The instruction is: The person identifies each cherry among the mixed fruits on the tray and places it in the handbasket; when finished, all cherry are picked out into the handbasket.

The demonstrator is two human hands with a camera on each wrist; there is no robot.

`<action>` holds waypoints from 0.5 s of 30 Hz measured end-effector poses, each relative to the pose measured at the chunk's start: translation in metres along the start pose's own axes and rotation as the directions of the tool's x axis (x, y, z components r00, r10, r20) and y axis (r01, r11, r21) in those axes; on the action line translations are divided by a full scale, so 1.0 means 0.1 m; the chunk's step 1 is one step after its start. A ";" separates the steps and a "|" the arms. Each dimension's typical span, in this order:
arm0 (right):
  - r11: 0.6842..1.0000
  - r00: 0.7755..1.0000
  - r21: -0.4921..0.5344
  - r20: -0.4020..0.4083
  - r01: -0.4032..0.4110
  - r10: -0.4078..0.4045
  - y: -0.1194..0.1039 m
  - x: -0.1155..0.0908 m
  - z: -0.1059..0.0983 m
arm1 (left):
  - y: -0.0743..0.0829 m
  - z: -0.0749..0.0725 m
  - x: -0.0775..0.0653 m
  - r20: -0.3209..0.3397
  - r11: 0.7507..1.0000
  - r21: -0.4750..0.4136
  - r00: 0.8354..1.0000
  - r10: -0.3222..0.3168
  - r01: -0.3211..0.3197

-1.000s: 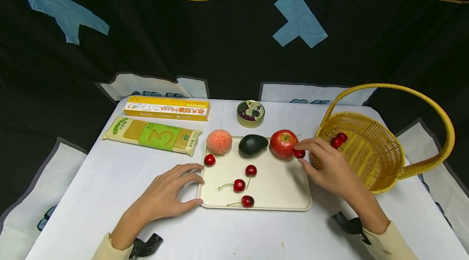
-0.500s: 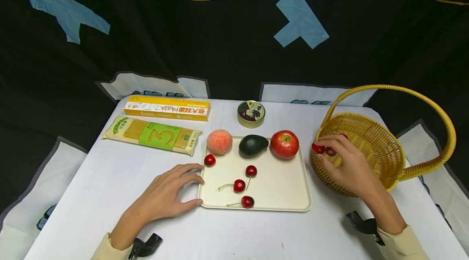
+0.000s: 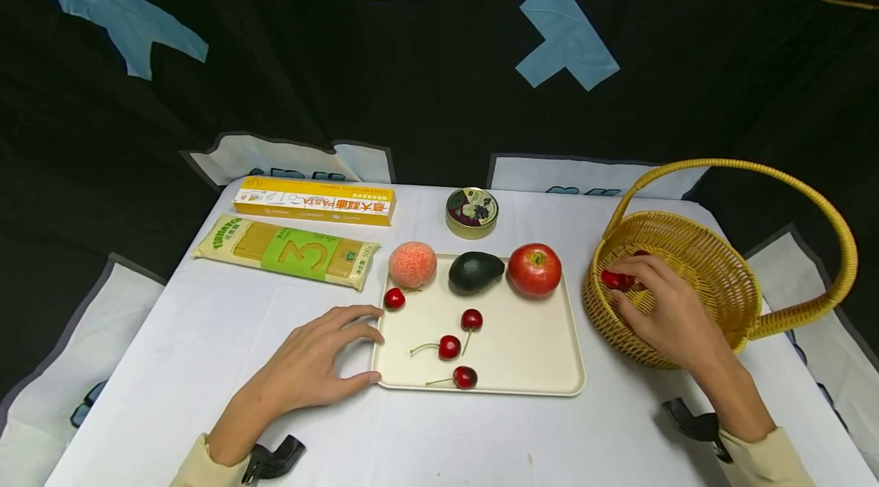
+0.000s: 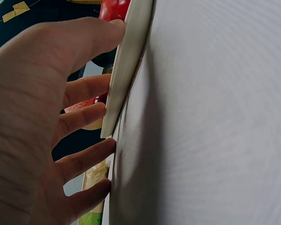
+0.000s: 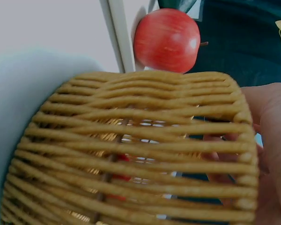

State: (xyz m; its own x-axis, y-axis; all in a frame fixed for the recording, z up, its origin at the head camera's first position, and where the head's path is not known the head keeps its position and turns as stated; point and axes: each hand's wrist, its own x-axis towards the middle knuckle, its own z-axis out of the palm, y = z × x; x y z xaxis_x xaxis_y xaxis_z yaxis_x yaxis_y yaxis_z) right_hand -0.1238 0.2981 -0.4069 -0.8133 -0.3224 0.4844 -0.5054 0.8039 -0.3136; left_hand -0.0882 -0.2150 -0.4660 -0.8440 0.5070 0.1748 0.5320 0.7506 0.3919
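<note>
As I see it from beside the tabletop [image 3: 371,449], one red cherry [image 3: 610,280] is inside the wicker basket [image 3: 729,285], near its left wall, pinched between the fingers of the right hand [image 3: 666,311]; the narrow hold presumably suits a small fruit. The left hand [image 3: 312,361], fingers spread wide, lies at the left edge of the cream tray [image 3: 529,357], probably to steady it. Four cherries [image 3: 449,347] lie on the tray in front of a peach [image 3: 413,264], avocado [image 3: 476,272] and apple [image 3: 534,271]. Labels noted: yellow box [image 3: 314,201], "PASTA" and "Chicken curry sauce"; noodle bag [image 3: 288,249], "3" and "500g"; round tin [image 3: 471,211], print too small to read.

Red cherries [image 3: 449,347], yellow woven basket [image 3: 728,281]
</note>
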 end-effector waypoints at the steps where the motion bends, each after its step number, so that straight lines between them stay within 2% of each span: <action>1: 1.000 1.000 0.000 0.000 0.001 -0.001 0.01 0.00 0.00 | 0.00 0.00 0.00 0.000 1.000 0.001 1.000 0.000 0.000; 15: 0.999 0.998 -0.043 0.065 0.008 -0.005 0.26 0.00 0.09 | 0.00 -0.01 0.00 0.004 1.000 -0.004 1.000 -0.008 0.008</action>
State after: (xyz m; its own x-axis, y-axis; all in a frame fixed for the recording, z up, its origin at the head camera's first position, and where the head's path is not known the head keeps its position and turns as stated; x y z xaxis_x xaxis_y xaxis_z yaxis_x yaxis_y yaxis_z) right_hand -0.1395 0.3145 -0.4224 -0.8278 -0.3583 0.4318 -0.4991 0.8219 -0.2747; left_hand -0.0877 -0.2154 -0.4650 -0.8478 0.5030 0.1679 0.5252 0.7529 0.3967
